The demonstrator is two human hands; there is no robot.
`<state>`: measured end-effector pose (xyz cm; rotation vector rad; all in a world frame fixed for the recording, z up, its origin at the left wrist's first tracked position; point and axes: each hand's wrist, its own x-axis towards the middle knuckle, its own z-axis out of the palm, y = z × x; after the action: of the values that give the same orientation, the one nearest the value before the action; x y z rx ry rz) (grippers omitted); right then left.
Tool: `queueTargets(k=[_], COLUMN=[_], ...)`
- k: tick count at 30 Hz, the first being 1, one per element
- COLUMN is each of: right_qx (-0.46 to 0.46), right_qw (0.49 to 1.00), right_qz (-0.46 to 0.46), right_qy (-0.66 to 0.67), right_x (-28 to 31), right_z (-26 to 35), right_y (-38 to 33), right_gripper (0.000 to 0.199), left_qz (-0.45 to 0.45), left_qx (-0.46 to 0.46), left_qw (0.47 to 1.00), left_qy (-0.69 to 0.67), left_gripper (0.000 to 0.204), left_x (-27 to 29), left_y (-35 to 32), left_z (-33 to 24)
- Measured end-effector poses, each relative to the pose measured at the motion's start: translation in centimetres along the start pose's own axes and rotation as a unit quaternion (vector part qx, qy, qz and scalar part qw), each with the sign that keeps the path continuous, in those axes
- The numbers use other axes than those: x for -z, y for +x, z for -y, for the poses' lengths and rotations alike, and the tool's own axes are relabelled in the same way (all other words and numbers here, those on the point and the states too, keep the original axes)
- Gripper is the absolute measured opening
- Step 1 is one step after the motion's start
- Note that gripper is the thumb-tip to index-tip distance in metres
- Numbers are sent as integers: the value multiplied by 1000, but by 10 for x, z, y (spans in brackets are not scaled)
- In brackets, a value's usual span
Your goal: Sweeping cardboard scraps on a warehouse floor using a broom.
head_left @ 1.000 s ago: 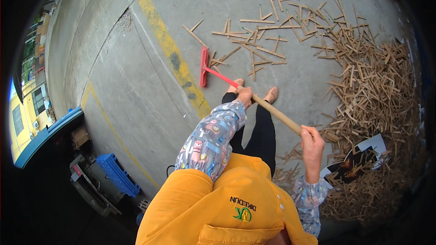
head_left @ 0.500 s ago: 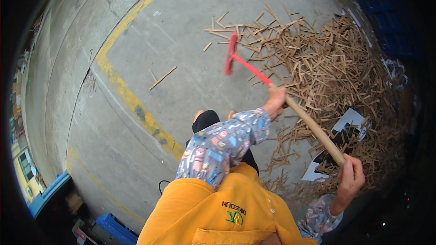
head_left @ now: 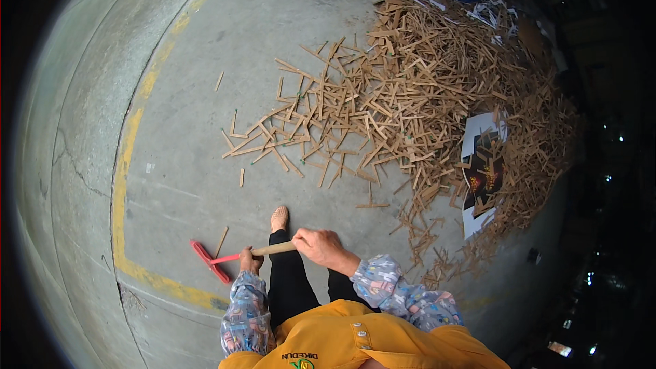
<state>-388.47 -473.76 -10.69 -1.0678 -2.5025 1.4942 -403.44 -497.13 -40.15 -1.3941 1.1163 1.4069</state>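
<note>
Gripping the broom (head_left: 275, 249) was the left hand (head_left: 250, 261), fingers clamped where red met wood; right hand (head_left: 321, 247) had fingers clamped farther up the wood. Broom head (head_left: 209, 262) sat near left, beside a loose stick (head_left: 222, 240). Pile (head_left: 437, 82) spread far right on the floor (head_left: 184, 150).

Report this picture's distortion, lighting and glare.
Head view: the yellow floor line bows at left; head view: the right side sinks into darkness, dotted with small bright lights; head view: the grey floor is softly lit, and the brown strips look fairly crisp.
</note>
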Motion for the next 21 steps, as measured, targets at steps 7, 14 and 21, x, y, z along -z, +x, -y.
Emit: queueTargets(k=[7,14,21], right_qx=[-130,15,-207], right_qw=[922,871,857], right_qz=[-339,-370,-466], right_qy=[-135,-323,-72], right_x=[209,198,199], right_z=[44,111,88], right_y=[-13,-25,-87], right_gripper=[11,7,9], left_qz=[273,428,295], left_qx=[-43,77,-8], left_qw=[915,845,882], left_qy=[295,312,368], left_gripper=[13,9,12], left_x=[-329,-421,-339], left_y=[-163,-228,-226], left_z=[173,214,198])
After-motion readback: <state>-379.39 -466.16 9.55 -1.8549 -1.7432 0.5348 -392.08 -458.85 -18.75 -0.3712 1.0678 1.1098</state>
